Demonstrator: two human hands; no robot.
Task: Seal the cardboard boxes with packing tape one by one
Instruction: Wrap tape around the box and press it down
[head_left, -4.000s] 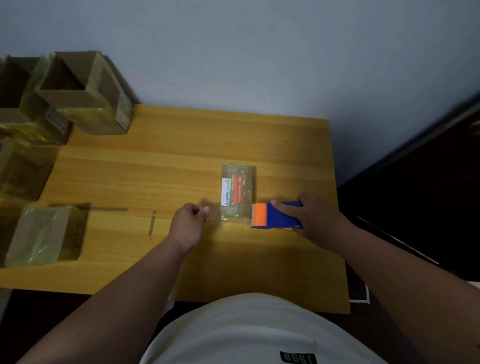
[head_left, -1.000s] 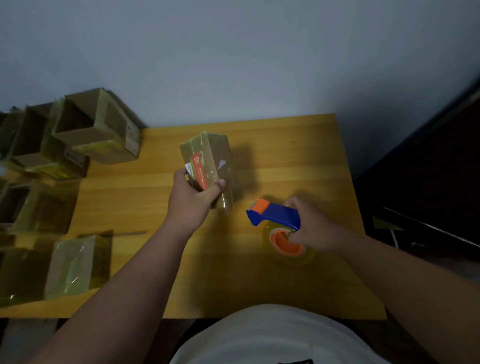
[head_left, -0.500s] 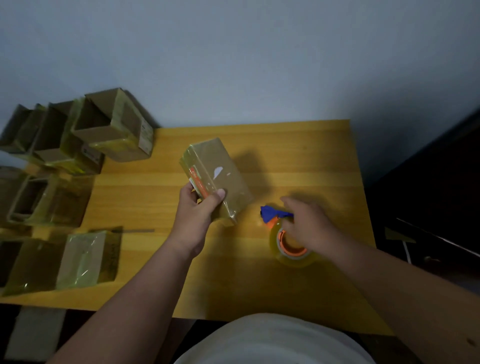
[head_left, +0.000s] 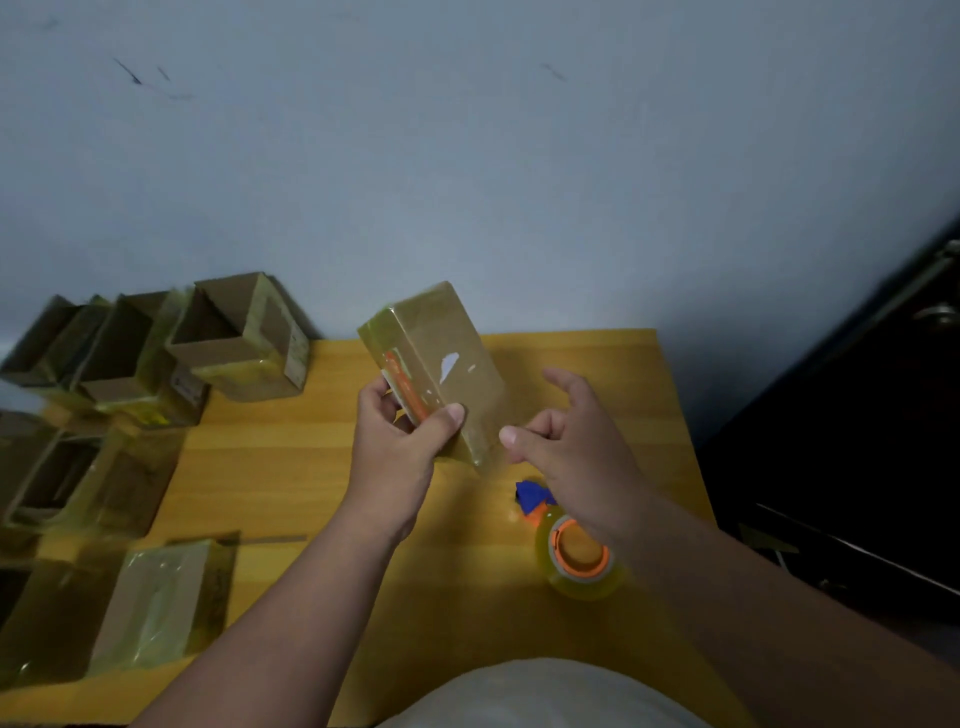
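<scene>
Above the middle of a yellow wooden table (head_left: 322, 467), a tape-wrapped cardboard box (head_left: 441, 364) is held tilted in the air. Its lower end is gripped by the left hand (head_left: 402, 447), thumb across the near face. Just beside it, the right hand (head_left: 566, 441) hovers with fingers loosely spread, holding nothing. Below that hand, a blue and orange tape dispenser (head_left: 571, 545) lies on the table. At the left edge sit several more boxes (head_left: 239, 338), some open-topped.
</scene>
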